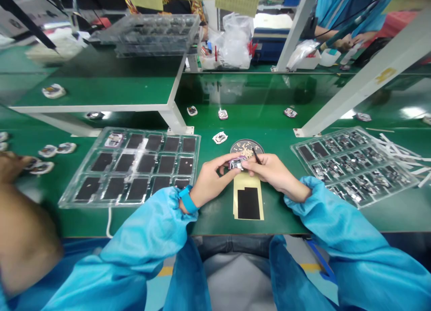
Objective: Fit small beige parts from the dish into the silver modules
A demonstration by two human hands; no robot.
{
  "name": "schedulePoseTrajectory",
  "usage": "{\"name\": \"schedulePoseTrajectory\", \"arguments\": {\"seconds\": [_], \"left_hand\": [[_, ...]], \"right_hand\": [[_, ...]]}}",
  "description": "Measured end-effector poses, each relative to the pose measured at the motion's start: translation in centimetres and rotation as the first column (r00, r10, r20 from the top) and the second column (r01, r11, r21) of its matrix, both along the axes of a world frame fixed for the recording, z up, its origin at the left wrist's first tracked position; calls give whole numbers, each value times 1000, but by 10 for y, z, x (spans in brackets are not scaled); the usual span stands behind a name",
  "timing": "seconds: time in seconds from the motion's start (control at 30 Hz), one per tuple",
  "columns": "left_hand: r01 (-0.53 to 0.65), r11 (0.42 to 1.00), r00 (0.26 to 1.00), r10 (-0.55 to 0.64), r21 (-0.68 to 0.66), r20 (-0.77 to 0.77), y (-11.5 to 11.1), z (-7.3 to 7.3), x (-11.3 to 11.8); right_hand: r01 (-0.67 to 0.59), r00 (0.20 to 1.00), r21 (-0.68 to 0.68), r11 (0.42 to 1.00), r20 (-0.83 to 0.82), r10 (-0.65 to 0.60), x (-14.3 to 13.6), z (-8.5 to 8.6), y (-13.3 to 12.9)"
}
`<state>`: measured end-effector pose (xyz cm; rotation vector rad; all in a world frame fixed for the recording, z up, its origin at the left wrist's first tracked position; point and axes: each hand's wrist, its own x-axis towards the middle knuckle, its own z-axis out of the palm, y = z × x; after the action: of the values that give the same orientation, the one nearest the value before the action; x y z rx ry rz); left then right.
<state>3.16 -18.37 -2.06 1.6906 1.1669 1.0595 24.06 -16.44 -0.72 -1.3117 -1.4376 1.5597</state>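
Observation:
My left hand (211, 180), with a blue band at the wrist, is closed on a small electronic device housing (236, 163) with a purple rim and silvery parts inside. Black tweezers (257, 156) are pinched in my right hand (273, 173), whose fingertips meet the housing's right side. Where the tweezer tips end is too small to make out. Just behind both hands sits a round dish (247, 143) of tiny pale pieces. Below them lies a yellow backing sheet (247, 181) bearing a black rectangular patch (249, 204).
At left is a clear compartment tray (63, 202) with black pads and one housing (114, 139). Another tray (362, 204), holding many metallic parts, lies right, beside white strips (393, 150). A loose housing (220, 137) rests behind my hands. A co-worker's arm (23, 230) reaches in from the left.

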Motion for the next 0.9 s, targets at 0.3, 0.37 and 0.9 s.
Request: {"name": "schedulePoseTrajectory", "arguments": {"seconds": [0.3, 0.37, 0.9], "left_hand": [[139, 945, 895, 9, -297, 446, 2, -1, 4], [162, 928, 873, 24, -336, 487, 2, -2, 5], [122, 962, 876, 10, -243, 481, -3, -2, 14]], "right_hand": [[180, 983, 269, 946, -89, -161, -16, -7, -8], [202, 977, 236, 951, -118, -178, -19, -9, -10], [195, 975, 167, 966, -140, -173, -26, -13, -11]]}}
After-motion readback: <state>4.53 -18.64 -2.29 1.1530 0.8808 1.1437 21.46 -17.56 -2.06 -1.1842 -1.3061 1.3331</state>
